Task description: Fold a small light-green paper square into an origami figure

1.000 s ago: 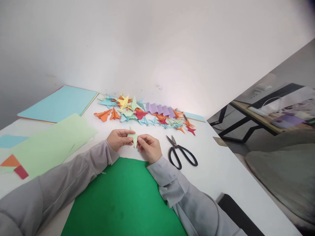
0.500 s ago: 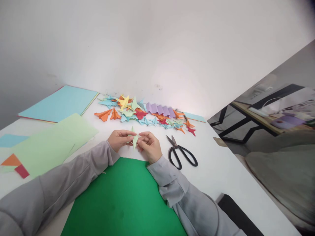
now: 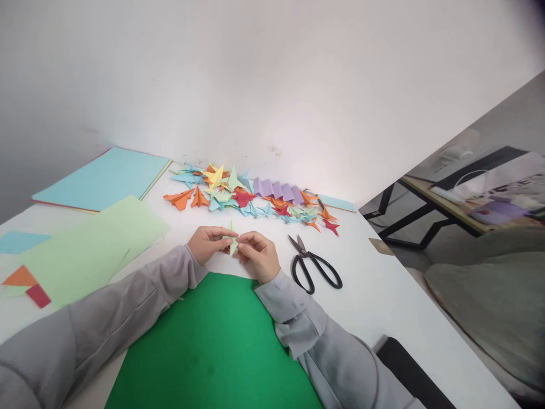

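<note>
Between my two hands is a small folded piece of light green paper [image 3: 232, 248], pointed at its upper and lower ends. My left hand [image 3: 208, 243] pinches it from the left with thumb and fingers. From the right, my right hand [image 3: 260, 255] grips its edge between thumb and forefinger. Both hands are just beyond the far edge of a green sheet [image 3: 213, 341] on the white table. Behind them lies a heap of small folded paper shapes in several colours, among them a yellow one [image 3: 215, 177] and a red one [image 3: 244, 197].
Black-handled scissors [image 3: 314, 266] lie partly spread to the right of my right hand. At left are light green sheets [image 3: 93, 238], a stack topped with blue paper [image 3: 106, 179] and an orange scrap [image 3: 20, 276]. A black object [image 3: 411, 372] rests at the lower right.
My right hand has moved slightly left, and its fingertips have closed on the light green folded paper. My left hand keeps its hold almost unmoved.
</note>
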Tool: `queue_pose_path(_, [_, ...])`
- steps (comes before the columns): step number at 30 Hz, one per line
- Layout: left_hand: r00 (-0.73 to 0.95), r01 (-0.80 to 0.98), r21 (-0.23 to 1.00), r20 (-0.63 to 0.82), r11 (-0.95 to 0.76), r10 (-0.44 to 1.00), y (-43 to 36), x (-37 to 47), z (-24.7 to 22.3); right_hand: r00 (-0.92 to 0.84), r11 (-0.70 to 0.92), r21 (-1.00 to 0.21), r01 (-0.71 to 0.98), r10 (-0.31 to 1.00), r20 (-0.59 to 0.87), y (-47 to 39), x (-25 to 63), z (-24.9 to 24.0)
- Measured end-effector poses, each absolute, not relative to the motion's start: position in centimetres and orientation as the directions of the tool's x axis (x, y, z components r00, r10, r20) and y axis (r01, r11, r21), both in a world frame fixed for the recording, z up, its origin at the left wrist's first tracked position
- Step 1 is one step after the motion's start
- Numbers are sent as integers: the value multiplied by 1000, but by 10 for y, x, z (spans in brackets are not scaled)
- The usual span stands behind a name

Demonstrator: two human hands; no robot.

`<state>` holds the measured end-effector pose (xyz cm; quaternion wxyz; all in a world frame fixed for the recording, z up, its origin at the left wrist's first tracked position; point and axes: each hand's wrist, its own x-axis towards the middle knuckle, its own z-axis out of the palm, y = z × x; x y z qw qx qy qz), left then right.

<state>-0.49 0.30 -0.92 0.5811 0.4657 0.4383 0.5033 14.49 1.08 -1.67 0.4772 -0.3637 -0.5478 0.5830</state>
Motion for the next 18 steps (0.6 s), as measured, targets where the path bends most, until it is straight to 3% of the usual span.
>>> queue_pose_path(9, [142, -231, 972, 81, -47, 986, -1, -2, -2, -255, 13, -977, -211, 964, 68, 12, 146, -16])
queue_pose_path(18, [181, -237, 971, 29, 15, 983, -2, -4, -2, -257, 119, -979, -167, 953, 159, 11, 144, -18])
